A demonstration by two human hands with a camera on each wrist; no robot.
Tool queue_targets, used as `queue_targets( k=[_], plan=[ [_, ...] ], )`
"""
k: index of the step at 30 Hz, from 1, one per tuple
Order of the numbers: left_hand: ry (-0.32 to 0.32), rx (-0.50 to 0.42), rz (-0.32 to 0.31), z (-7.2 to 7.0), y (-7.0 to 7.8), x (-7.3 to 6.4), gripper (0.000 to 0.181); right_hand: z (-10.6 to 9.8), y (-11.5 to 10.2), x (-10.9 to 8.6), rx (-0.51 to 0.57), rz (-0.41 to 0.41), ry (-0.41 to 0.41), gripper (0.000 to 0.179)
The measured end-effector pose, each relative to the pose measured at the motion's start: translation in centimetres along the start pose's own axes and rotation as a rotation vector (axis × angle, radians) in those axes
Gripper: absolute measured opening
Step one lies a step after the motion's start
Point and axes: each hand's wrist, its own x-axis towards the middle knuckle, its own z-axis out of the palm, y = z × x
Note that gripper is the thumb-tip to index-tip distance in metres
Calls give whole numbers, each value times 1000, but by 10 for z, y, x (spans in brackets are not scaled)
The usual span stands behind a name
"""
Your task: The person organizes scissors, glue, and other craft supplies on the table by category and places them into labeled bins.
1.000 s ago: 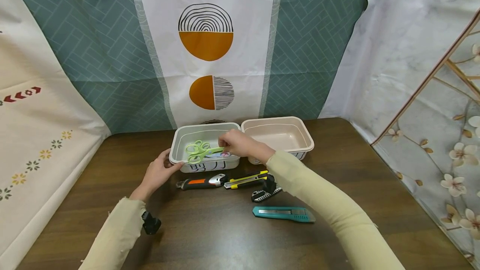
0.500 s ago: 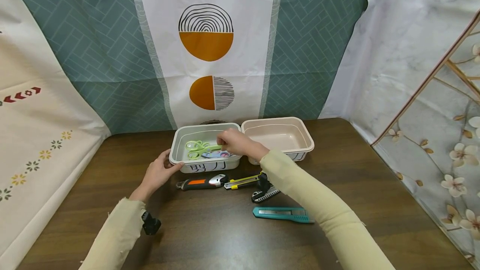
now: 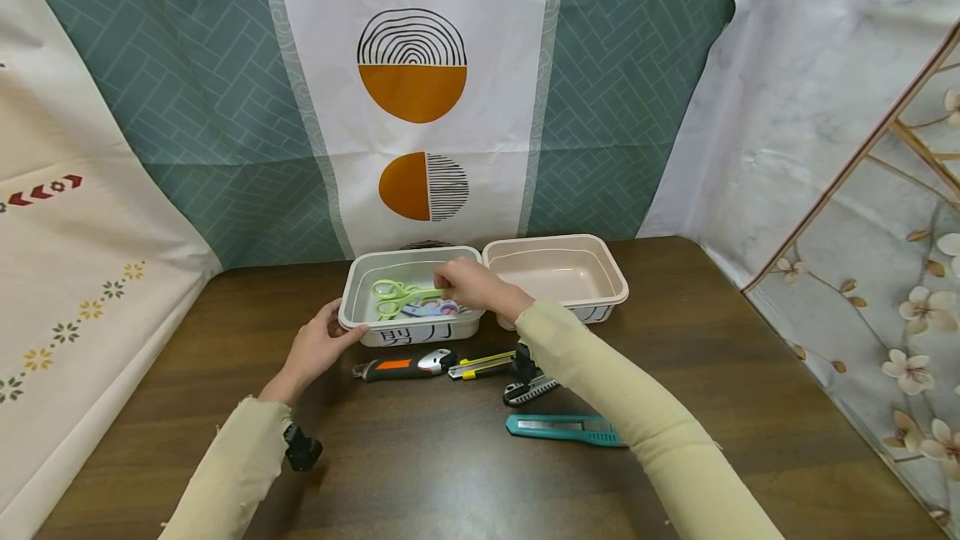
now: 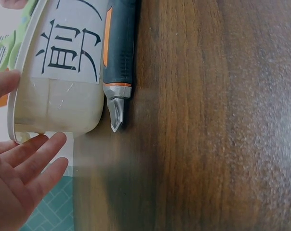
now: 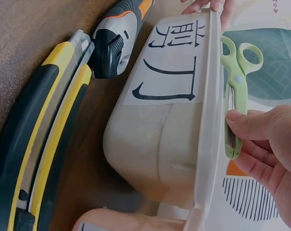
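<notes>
Green-handled scissors [image 3: 405, 298] are held by my right hand [image 3: 474, 283], with thumb and fingers pinching the blade end over the pale grey plastic bin [image 3: 471, 328]. The right wrist view gives a clear look at the scissors [image 5: 239, 86], handle loops pointing away from the hand. Beneath them in the bin lie small scissors in pale blue and pink [image 3: 427, 308], partly covered. My left hand [image 3: 315, 348] holds the bin's left front corner, its thumb on the rim and its fingers against the outer side. A paper label with black characters [image 4: 68, 45] faces front.
A beige bin [image 3: 588, 261] adjoins on the right. In front lie a black-and-orange utility knife [image 3: 401, 367], a yellow-and-black cutter [image 3: 480, 366], a black-and-silver cutter [image 3: 531, 391] and a teal cutter [image 3: 562, 429]. Curtains hang behind the wooden table [image 3: 420, 473].
My right hand has shifted slightly back and left with the green scissors, which now show more of the blue-and-pink scissors beneath. My left hand has stayed on the bin.
</notes>
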Motion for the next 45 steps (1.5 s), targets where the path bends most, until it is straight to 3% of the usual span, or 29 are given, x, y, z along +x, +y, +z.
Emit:
queue_targets(
  k=[9,17,24,30,45],
  plan=[
    [0,-4,-1,-1,0,0,74,5,-4,2,16,4,33,5],
    [3,-9,5,1,1,-1,73,11,-4,2,14,11,14,5],
    [3,-9,9,1,1,0,73,14,0,1,49,-16,11,25],
    [-1,-11,1,0,3,-1,74,12,3,0,103,-11,-1,27],
    [7,-14,7,1,0,0,73,-10,0,-22,77,-53,-31,33]
  ],
)
